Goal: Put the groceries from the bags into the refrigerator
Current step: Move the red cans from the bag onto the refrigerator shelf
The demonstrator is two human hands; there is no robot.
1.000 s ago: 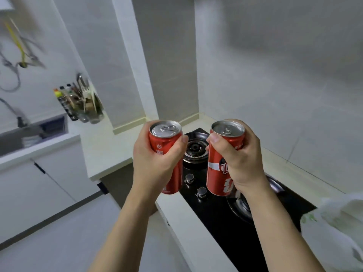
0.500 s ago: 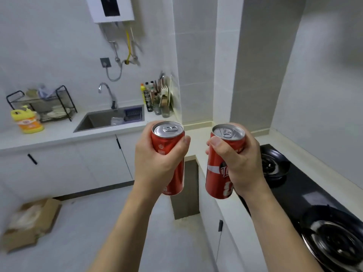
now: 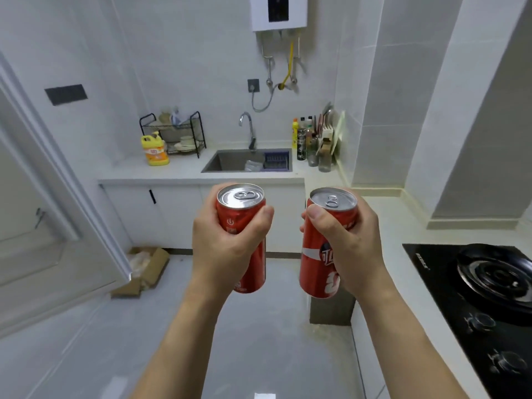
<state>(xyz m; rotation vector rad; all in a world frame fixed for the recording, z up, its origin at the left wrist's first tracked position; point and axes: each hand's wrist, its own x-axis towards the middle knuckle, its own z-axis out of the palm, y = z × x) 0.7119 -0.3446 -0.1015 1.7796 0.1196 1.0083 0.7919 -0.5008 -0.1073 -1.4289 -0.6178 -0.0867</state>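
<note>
At the far left a white door [image 3: 43, 203] stands angled into the room, its lower edge ending near an opened cardboard box [image 3: 144, 269] that lies on the floor against the foot of the base cabinets. The grey floor [image 3: 273, 349] runs open from that box toward the camera, between the door on the left and the counter run on the right.

Along the back wall a white countertop [image 3: 161, 172] carries a yellow detergent jug [image 3: 154, 149] and a black wire dish rack [image 3: 175, 133] near its left end, then a sunken sink [image 3: 230, 161] with a curved tap [image 3: 249, 131]. Bottles and utensils [image 3: 313, 139] crowd the counter's back right corner. A white water heater [image 3: 278, 11] hangs on the wall above the sink.

The left hand [image 3: 227, 246] holds the left can [image 3: 241, 217] upright in mid-air over the open floor, fingers wrapped round the back of the red body and the thumb pressed across the front just under the rim. Just beside it, apart and not touching, the right hand [image 3: 348, 246] grips the right can [image 3: 319, 263] the same way, thumb over the upper front, the can tilted slightly. Both silver lids are unopened.

At the right edge a black gas hob [image 3: 449, 289] is set into the side counter, with one burner ring and two knobs in view.
</note>
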